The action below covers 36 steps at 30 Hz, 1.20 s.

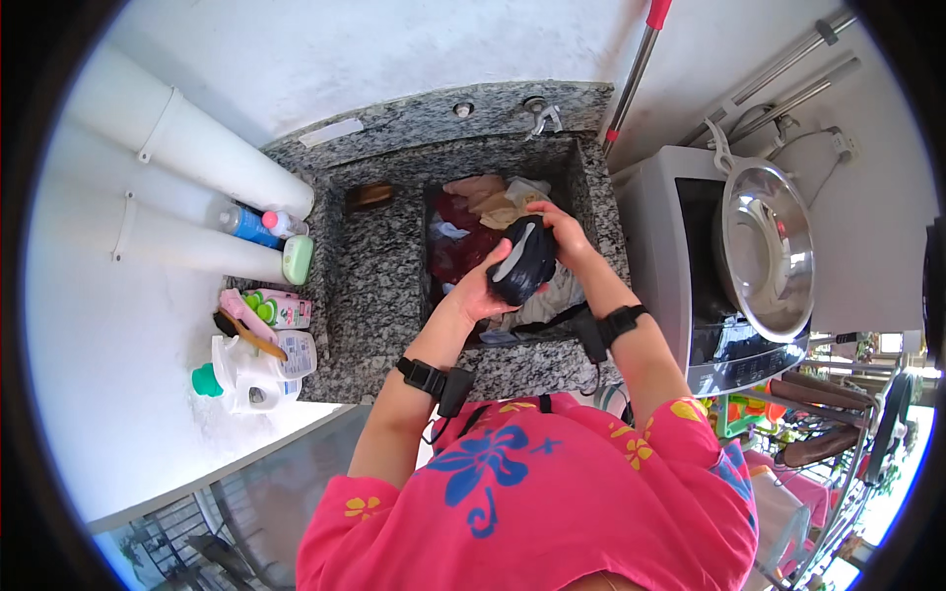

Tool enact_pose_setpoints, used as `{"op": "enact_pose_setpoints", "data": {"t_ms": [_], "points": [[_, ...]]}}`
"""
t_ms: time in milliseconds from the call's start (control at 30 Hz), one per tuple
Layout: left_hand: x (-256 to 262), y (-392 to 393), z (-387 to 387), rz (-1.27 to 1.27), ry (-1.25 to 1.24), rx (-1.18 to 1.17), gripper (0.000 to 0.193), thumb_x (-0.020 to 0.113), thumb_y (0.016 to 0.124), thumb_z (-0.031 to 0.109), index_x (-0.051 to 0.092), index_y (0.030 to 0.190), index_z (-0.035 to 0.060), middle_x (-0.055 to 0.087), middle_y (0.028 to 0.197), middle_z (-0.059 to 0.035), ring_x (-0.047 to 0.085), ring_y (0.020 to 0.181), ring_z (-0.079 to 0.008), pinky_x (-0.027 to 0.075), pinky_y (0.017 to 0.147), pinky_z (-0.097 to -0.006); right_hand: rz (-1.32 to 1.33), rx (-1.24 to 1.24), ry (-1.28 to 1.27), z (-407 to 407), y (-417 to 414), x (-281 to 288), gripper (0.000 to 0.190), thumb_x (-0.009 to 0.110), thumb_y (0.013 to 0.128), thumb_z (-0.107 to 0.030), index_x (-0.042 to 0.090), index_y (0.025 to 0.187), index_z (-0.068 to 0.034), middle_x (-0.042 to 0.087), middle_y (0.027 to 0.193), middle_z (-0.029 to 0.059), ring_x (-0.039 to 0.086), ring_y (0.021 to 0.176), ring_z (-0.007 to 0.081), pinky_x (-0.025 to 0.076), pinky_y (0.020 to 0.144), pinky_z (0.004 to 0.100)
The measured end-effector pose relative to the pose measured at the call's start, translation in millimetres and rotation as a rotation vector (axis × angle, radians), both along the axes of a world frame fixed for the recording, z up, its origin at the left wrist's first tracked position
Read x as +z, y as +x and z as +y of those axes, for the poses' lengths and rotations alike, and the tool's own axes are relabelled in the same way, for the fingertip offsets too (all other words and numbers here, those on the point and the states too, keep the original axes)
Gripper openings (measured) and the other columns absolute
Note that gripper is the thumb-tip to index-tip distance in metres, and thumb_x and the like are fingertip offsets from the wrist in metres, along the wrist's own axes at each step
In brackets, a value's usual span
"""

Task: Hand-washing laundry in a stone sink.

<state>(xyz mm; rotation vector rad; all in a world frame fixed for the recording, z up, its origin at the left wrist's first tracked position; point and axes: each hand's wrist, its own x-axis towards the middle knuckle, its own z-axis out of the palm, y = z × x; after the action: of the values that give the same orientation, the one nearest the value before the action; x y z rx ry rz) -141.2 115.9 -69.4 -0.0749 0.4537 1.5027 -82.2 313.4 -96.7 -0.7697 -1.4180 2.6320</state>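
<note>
Both hands hold a rounded, shiny black bundle [526, 270], which looks like wet cloth, with a pale grey-white strip along one side. My left hand [482, 292] supports it from the left and beneath, thumb along the upper edge. Around its right and far side curl the fingers of my right hand [560, 236]. Below the hands, the deep basin of a granite sink [373, 273] contains soaking laundry: dark red fabric [462, 251], a beige garment [506, 207] and a small light blue piece [449, 230]. Some cloth is hidden behind my hands and forearms.
A metal tap [543, 118] projects from the back ledge. Bottles [251, 225], a green soap box [297, 260], a pink brush [247, 314] and a white detergent jug [244, 377] line the left side. On the right, a steel basin [768, 251] rests on a washing machine [658, 221].
</note>
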Motion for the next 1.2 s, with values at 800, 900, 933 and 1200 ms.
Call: {"op": "enact_pose_setpoints", "data": {"t_ms": [800,900,933,1200], "points": [[21,15,-24,-0.011,-0.125,0.286,0.054,0.063,0.09,0.038,0.051,0.125,-0.0007,0.063,0.107,-0.0134,0.063,0.098,-0.0245,0.054,0.08,-0.0359,0.05,0.164,-0.477,-29,-34,13,0.023,0.062,0.087,-0.025,0.063,0.098,-0.005,0.068,0.09,0.01,0.067,0.079,0.022,0.056,0.072,0.036],[42,2,-17,0.691,-0.397,-0.026,0.05,0.068,0.087,0.034,0.054,0.122,0.0023,0.065,0.107,-0.0132,0.064,0.097,-0.025,0.053,0.079,-0.0359,-0.144,0.224,-0.295,-31,-51,27,0.013,0.063,0.08,-0.014,0.066,0.087,-0.003,0.068,0.085,0.0069,0.065,0.07,0.0199,0.053,0.062,0.0319],[31,5,-11,1.029,-0.461,0.058,0.054,0.072,0.082,0.033,0.053,0.12,0.0008,0.066,0.109,-0.0165,0.066,0.095,-0.0295,0.052,0.079,-0.0372,-0.165,0.221,-0.052,-35,-57,30,0.016,0.065,0.078,-0.015,0.066,0.089,-0.003,0.068,0.084,0.0064,0.065,0.07,0.0201,0.052,0.062,0.0326],[-26,13,32,1.762,-0.874,-0.112,0.08,0.074,0.075,0.041,0.037,0.114,-0.0176,0.059,0.103,-0.0345,0.061,0.102,-0.043,0.05,0.085,-0.0446,-0.305,0.208,1.234,-54,-78,-3,0.035,0.07,0.06,-0.02,0.067,0.091,-0.004,0.068,0.087,0.0171,0.067,0.081,0.0302,0.051,0.074,0.038]]}}
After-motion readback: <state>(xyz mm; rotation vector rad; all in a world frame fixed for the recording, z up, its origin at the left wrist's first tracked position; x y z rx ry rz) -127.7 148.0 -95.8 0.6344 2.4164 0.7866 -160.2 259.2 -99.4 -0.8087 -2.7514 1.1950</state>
